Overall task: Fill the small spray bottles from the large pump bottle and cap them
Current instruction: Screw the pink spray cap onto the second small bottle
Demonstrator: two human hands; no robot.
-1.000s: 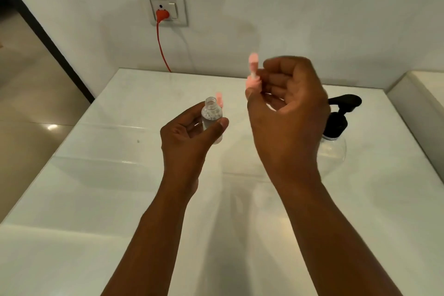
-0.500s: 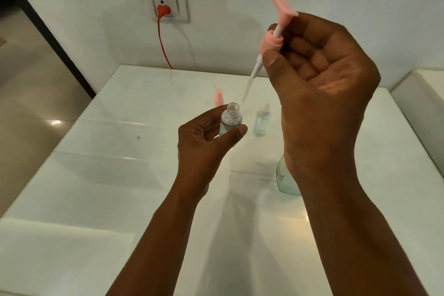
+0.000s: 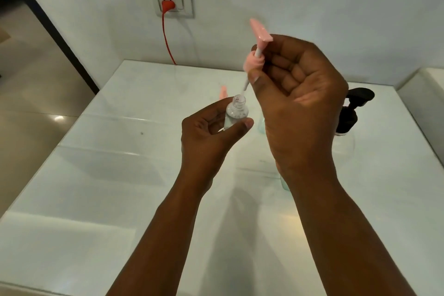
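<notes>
One small bottle (image 3: 236, 114), uncapped, sits tilted in the left hand (image 3: 211, 134), pinched between thumb and fingers above the white table (image 3: 101, 175). Right hand (image 3: 298, 103) grips the pink spray cap (image 3: 254, 60), its tube tip at the bottle's mouth. Black pump bottle (image 3: 348, 115) stands behind.
</notes>
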